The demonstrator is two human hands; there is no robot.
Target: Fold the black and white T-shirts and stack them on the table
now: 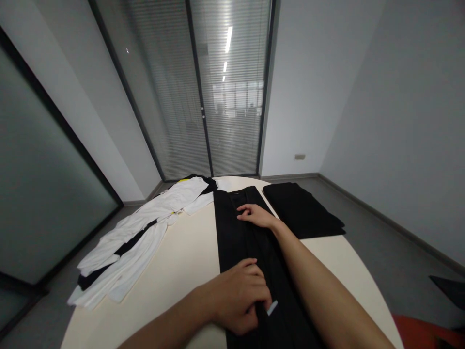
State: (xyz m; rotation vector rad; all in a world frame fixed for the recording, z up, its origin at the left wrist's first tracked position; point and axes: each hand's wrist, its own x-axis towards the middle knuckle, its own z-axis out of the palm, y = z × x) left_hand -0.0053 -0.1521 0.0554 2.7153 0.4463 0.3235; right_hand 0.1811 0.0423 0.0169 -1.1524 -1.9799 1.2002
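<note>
Possibly the black garment (232, 232) could wrinkle or turn crooked, if the left hand (243, 295) pulls its near part while the right hand (257, 215) does not steady the far part; a pull toward the right could also disturb the folded black stack (301, 208) just beside it. The garment lies lengthwise on the pale table (196, 247), between this stack and the white clothes (145, 218). It passes under both hands: the left fingers are curled and appear to pinch its cloth near a small white tag (272, 308), whereas the right fingers bend loosely over its far part, thumb and forefinger a little apart, gripping nothing visible.
</note>
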